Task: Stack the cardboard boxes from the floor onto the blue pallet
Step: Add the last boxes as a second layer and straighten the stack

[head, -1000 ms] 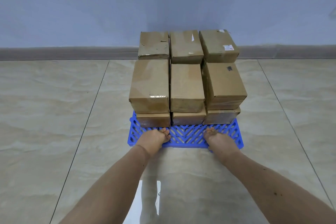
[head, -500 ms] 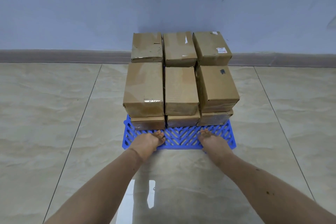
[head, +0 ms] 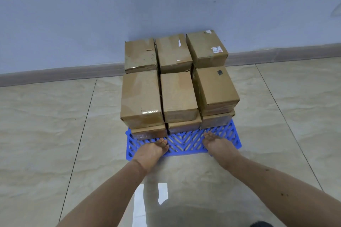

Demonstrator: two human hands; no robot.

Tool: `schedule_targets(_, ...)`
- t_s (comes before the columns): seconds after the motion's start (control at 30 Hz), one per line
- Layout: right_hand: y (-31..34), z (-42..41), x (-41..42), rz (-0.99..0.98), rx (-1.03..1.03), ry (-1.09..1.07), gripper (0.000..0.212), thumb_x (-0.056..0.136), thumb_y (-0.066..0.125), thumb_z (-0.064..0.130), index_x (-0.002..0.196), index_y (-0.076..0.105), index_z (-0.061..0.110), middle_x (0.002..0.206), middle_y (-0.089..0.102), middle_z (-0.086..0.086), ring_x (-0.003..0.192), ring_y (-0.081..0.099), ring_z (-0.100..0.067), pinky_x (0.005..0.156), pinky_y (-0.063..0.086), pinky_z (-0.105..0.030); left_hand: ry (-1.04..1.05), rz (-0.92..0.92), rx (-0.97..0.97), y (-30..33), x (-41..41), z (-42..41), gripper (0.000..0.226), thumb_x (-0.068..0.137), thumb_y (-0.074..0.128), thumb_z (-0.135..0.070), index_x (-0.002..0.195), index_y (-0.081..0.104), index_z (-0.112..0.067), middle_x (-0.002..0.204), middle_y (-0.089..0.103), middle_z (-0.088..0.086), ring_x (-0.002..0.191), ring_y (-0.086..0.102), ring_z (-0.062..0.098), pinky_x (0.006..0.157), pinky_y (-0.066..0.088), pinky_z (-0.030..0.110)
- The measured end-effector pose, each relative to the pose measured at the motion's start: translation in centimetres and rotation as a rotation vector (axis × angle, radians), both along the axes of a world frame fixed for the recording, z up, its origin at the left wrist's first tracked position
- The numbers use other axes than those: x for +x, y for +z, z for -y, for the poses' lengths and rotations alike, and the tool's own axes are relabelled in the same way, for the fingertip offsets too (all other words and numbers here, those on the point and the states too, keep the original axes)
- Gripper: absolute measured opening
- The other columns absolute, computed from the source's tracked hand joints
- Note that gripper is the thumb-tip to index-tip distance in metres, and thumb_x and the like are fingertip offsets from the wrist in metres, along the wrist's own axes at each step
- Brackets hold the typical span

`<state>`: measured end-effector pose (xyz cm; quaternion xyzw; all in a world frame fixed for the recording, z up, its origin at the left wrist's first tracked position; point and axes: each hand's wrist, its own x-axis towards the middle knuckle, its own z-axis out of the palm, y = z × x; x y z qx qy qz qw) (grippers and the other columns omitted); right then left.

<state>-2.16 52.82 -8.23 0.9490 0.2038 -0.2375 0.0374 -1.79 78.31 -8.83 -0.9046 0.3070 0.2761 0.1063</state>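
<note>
Head view: both hands [head: 150, 150] rest on blue pallet's [head: 186, 143] near edge.

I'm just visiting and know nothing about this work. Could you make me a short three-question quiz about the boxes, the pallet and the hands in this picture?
1. True or false: the brown cardboard boxes are stacked on the blue plastic lattice pallet.
2. Where are the left hand and the right hand? A: on a box lid. B: at the pallet's near edge. C: on the wall.
3. Fill in: the top layer shows ___ boxes.

Key: 1 true. 2 B. 3 six.
</note>
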Motion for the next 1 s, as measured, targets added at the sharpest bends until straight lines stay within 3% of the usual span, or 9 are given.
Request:
schedule_targets(0.27, 0.0, 0.3, 0.2, 0.013, -0.032, 0.066, 0.058, 0.096, 0.045, -0.001, 0.151, 0.026, 0.004, 0.162, 0.015, -0.017, 0.150, 0.016, -0.025, 0.115, 0.027, -0.036, -0.009, -0.032, 0.063, -0.8, 0.2, -0.4, 0.069, 0.098, 0.034, 0.006, 0.155, 0.001, -0.014, 0.162, -0.010, 0.005, 0.149, -0.003, 0.018, 0.118, 0.019, 0.036)
schedule_targets(0.6, 0.1, 0.3, 0.8, -0.013, -0.097, 0.087, 0.059, 0.095, 0.052, 0.001, 0.149, 0.030, 0.006, 0.160, 0.021, -0.015, 0.148, 0.023, -0.026, 0.107, 0.042, -0.042, -0.027, -0.002, 0.129, -0.7, 0.0, -0.1, 0.076, 0.095, 0.042, 0.008, 0.154, -0.001, -0.013, 0.162, -0.010, 0.007, 0.149, -0.003, 0.020, 0.117, 0.024, 0.036)
schedule_targets(0.73, 1.5, 0.3, 1.6, -0.096, -0.065, 0.013, 0.051, 0.095, 0.056, 0.017, 0.143, 0.040, 0.007, 0.146, 0.044, -0.013, 0.131, 0.046, -0.030, 0.102, 0.045, -0.045, 0.005, 0.050, 0.098, 1.0, 0.0, 0.7, 0.058, 0.098, 0.043, -0.002, 0.151, 0.023, -0.012, 0.160, 0.015, 0.008, 0.145, 0.022, 0.023, 0.104, 0.038, 0.036)
schedule_targets(0.83, 3.9, 0.5, 1.5, -0.147, -0.044, -0.001, 0.045, 0.094, 0.058, 0.031, 0.134, 0.048, 0.012, 0.131, 0.056, -0.011, 0.120, 0.053, -0.029, 0.095, 0.049, -0.044, -0.024, 0.071, 0.048, 2.8, -0.2, 1.5, 0.037, 0.095, 0.045, -0.004, 0.131, 0.050, -0.010, 0.138, 0.046, 0.009, 0.124, 0.048, 0.029, 0.090, 0.046, 0.040)
schedule_targets(1.0, 10.0, 0.6, 0.9, -0.175, -0.043, 0.036, 0.046, 0.093, 0.058, 0.042, 0.132, 0.055, 0.019, 0.127, 0.060, -0.005, 0.116, 0.055, -0.025, 0.089, 0.048, -0.037, -0.132, 0.044, 0.011, 7.7, -1.0, 3.5, 0.020, 0.094, 0.048, -0.005, 0.110, 0.058, -0.010, 0.110, 0.062, 0.011, 0.098, 0.061, 0.031, 0.068, 0.045, 0.039)
